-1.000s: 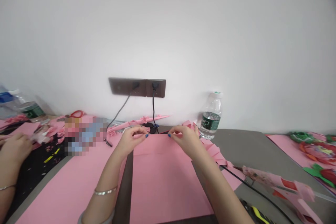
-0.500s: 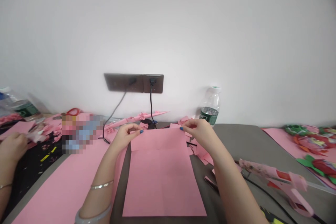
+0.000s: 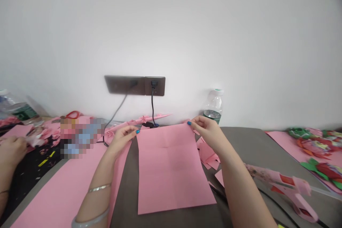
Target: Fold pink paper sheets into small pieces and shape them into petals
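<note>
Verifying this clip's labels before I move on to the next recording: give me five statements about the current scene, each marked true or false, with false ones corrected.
1. The left hand grips the far left corner of the pink sheet. True.
2. The right hand is holding the glue gun. False: it grips the sheet's far right corner; the gun lies off to the right.
3. A bottle stands partly hidden behind the right hand. True.
4. The right-hand socket panel has nothing plugged in. False: a black plug sits in it.
5. Another person's hand shows at the left edge. True.
</note>
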The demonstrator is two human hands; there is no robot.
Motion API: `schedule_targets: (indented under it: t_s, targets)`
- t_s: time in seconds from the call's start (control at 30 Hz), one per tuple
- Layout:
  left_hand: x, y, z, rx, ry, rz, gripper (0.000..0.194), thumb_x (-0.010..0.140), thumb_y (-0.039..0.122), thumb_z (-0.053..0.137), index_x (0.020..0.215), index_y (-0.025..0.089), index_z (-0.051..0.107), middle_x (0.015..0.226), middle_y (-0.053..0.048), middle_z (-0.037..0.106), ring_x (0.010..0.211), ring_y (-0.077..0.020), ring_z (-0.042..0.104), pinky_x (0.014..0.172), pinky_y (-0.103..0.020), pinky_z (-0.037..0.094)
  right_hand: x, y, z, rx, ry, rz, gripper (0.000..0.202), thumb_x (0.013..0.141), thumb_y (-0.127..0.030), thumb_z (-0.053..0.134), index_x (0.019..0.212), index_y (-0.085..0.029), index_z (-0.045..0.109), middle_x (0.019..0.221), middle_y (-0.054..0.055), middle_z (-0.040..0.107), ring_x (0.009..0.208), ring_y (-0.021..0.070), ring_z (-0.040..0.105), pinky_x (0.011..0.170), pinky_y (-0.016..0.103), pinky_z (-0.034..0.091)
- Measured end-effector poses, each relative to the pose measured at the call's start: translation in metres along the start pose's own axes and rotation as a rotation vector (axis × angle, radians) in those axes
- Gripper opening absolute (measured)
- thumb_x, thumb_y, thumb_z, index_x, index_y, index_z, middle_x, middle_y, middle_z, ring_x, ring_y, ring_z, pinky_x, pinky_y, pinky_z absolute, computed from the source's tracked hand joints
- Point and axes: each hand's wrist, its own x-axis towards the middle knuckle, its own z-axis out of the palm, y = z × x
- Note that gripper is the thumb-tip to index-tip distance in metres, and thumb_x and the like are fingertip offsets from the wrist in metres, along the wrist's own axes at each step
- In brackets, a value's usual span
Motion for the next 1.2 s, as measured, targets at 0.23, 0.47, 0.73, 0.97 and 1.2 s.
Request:
schedule_targets:
  t_s: [0.23,0.47,0.73,0.97,1.2]
  targets:
    - [-0.003,0.005,0.006,-0.261,0.025,0.009,0.031,0.061,0.039,0.084,0.072,0.017,0.065,0.069,0.001,0.059,0.063,-0.0108,0.054,0.059,-0.021,0.046,-0.003,-0.003,0.017,0.407,-0.218,0.160,0.043,0.069,-0.048,0.075,0.101,-0.020,0.065,0.083,0.004,0.072,0.067,0.0192,0.065,0.062,0.029,0.051]
    - [-0.005,0.007,0.018,-0.343,-0.014,0.004,0.025,0.073,0.032,0.078,0.093,0.020,0.069,0.089,-0.001,0.065,0.074,-0.0127,0.060,0.060,-0.019,0.048,-0.003,-0.001,0.022,0.460,-0.270,0.226,0.045,0.066,-0.047,0.078,0.098,-0.016,0.070,0.084,0.008,0.075,0.077,0.0269,0.070,0.069,0.036,0.054]
    - [-0.013,0.011,0.022,-0.335,-0.192,0.073,0.074,0.067,0.031,0.083,0.134,0.029,0.052,0.140,-0.010,0.053,0.131,-0.0314,0.045,0.102,-0.036,0.042,0.000,0.002,0.022,0.503,-0.189,0.296,0.044,0.070,-0.050,0.075,0.095,-0.015,0.068,0.078,0.008,0.075,0.072,0.0252,0.071,0.060,0.030,0.052]
    - [-0.021,0.012,0.015,-0.322,-0.375,0.077,0.118,0.057,0.033,0.089,0.152,0.035,0.019,0.151,-0.012,0.040,0.137,-0.0369,0.036,0.106,-0.042,0.039,-0.001,0.000,0.020,0.441,-0.157,0.317,0.045,0.074,-0.053,0.070,0.102,-0.017,0.069,0.077,0.009,0.075,0.070,0.0255,0.070,0.061,0.031,0.052]
    - [-0.012,0.009,0.014,-0.229,-0.151,0.117,0.032,0.068,0.024,0.081,0.099,0.021,0.073,0.131,-0.012,0.062,0.126,-0.0323,0.052,0.093,-0.035,0.048,-0.003,0.006,0.020,0.138,-0.190,0.234,0.043,0.075,-0.060,0.064,0.079,-0.017,0.068,0.062,0.004,0.067,0.057,0.0214,0.062,0.051,0.029,0.045]
